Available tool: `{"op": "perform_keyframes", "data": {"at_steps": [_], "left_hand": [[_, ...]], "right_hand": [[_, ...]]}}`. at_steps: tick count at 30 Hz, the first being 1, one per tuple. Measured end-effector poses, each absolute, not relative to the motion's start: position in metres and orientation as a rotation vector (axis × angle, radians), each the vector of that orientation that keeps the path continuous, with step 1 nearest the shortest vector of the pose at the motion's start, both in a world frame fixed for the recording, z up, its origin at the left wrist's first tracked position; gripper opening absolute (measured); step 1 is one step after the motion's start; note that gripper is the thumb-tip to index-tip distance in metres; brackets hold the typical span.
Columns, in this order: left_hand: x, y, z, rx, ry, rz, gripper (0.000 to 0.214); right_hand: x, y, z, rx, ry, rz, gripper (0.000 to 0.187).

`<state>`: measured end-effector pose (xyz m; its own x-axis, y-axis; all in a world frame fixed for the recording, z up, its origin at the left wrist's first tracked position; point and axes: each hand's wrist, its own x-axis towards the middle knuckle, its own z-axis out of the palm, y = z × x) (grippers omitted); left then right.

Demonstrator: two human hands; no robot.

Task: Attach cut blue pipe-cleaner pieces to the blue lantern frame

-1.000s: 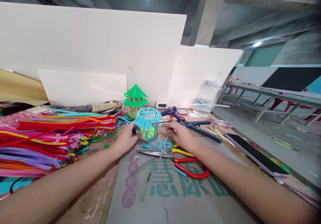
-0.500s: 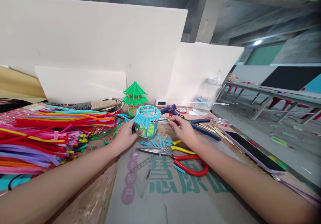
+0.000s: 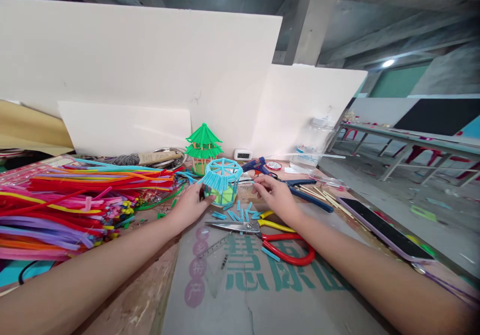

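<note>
A small light-blue model pavilion (image 3: 222,179) made of cut straws stands on the table with a green base inside. My left hand (image 3: 192,204) grips its lower left side, thumb against the base. My right hand (image 3: 273,196) hovers just right of the model, its fingers pinched together on a short blue straw piece near the roof's edge. Several loose blue straw pieces (image 3: 240,213) lie in front of the model. Behind it stands a finished green pavilion (image 3: 203,146).
Red-handled scissors (image 3: 270,238) lie on a printed cardboard sheet (image 3: 262,295). A big heap of coloured straws (image 3: 75,200) fills the left. A blue glue gun (image 3: 257,166), pliers (image 3: 305,191), wooden sticks, a phone (image 3: 382,230) and a plastic jar (image 3: 313,145) sit to the right. White boards stand behind.
My right hand has lifted off the table from the loose straw pieces and come up beside the blue model's roof. The left hand has stayed on the model.
</note>
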<state>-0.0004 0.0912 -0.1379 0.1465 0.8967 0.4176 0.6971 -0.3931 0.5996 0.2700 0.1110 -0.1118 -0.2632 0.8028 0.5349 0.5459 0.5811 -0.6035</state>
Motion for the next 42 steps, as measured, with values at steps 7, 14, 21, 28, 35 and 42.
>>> {"op": "perform_keyframes", "data": {"at_steps": [7, 14, 21, 28, 35, 42], "left_hand": [[-0.002, 0.084, -0.139, 2.117, 1.469, 1.349, 0.046], [-0.006, 0.060, -0.102, 2.060, 1.469, 1.888, 0.036], [0.017, 0.015, -0.057, 2.441, 1.164, 1.479, 0.020], [0.015, 0.013, -0.058, 2.722, 1.040, 1.471, 0.012], [0.019, 0.008, -0.059, 2.655, 1.036, 1.442, 0.009], [0.022, 0.008, -0.060, 2.497, 1.090, 1.373, 0.012]], "right_hand": [[0.269, 0.096, -0.066, -1.073, -1.959, 0.432, 0.025], [0.256, 0.058, -0.028, -0.965, -2.020, 0.587, 0.018], [0.242, 0.024, -0.023, -0.982, -2.226, 0.310, 0.016], [0.234, 0.010, -0.027, -0.935, -2.358, 0.203, 0.015], [0.232, 0.013, -0.040, -0.845, -2.318, 0.272, 0.015], [0.236, 0.015, -0.036, -0.754, -2.382, 0.298, 0.013]]}}
